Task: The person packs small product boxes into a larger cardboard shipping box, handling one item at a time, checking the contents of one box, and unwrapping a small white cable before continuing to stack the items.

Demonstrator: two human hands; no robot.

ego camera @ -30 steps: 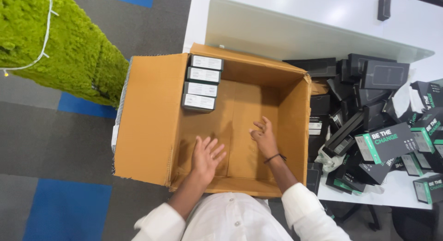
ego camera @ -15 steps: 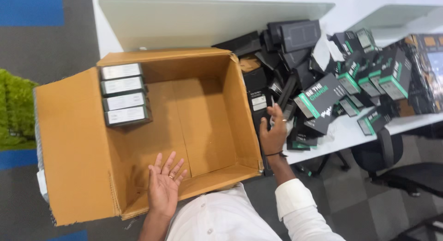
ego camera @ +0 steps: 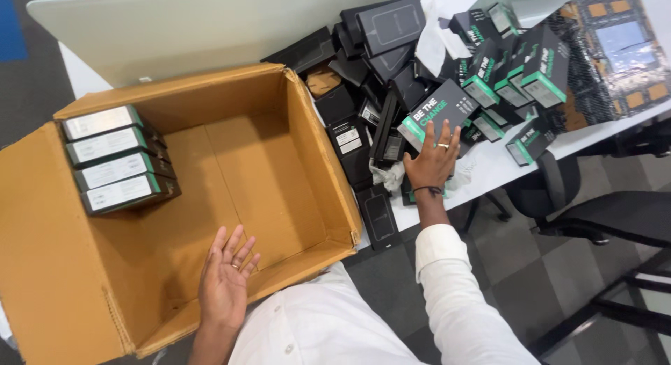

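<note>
A large open cardboard box (ego camera: 318, 152) stands in front of me, with a row of several small black-and-green boxes (ego camera: 115, 159) stacked against its left inner wall. My left hand (ego camera: 225, 278) hovers palm up and empty over the box's near edge, fingers spread. My right hand (ego camera: 433, 159) reaches over the white table's edge into a heap of black-and-green product boxes (ego camera: 447, 71). Its spread fingers rest on one black box with a green end (ego camera: 428, 112). I cannot see the hand closed around anything.
The white table (ego camera: 500, 166) carries the heap, with a large dark printed carton (ego camera: 615, 47) at its far right. A frosted divider panel (ego camera: 182, 30) runs behind the cardboard box. Black office chairs (ego camera: 594, 218) stand on the grey floor to the right.
The view has swung right. My right hand left the cardboard box and reached out to the heap of boxes on the table. My left hand stayed at the box's near edge.
</note>
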